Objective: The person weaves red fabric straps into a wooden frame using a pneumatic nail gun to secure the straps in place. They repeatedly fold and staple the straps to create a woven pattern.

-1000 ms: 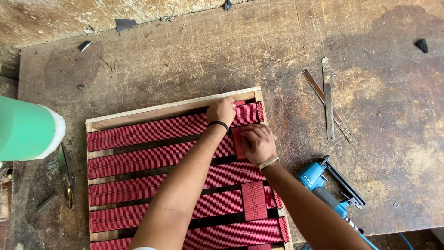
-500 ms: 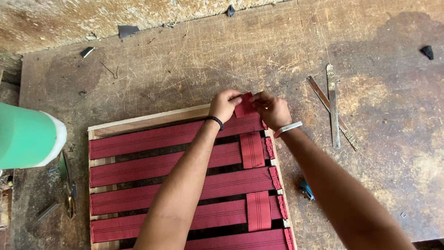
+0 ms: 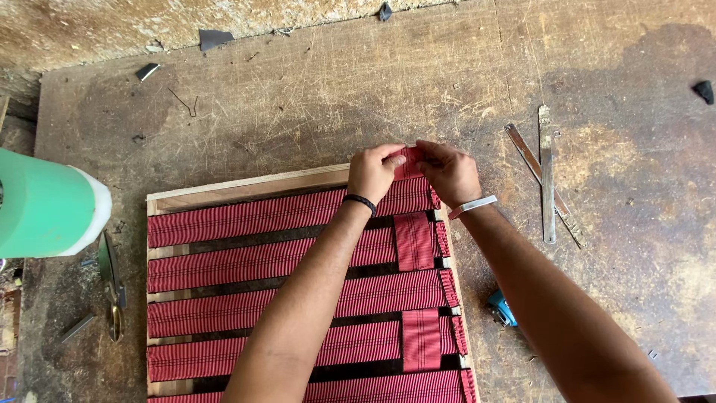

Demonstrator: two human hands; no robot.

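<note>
The free end of a dark-red woven webbing strap (image 3: 409,160) is being pinched by the left hand (image 3: 373,173) and right hand (image 3: 450,173) at the pale wooden frame's (image 3: 246,186) top rail — soft, light, probably limp; best gripped near its end.

A red striped webbing strap (image 3: 412,240) runs upright, woven through horizontal red straps on a wooden frame (image 3: 246,186), its top end pinched at the frame's far edge.
</note>
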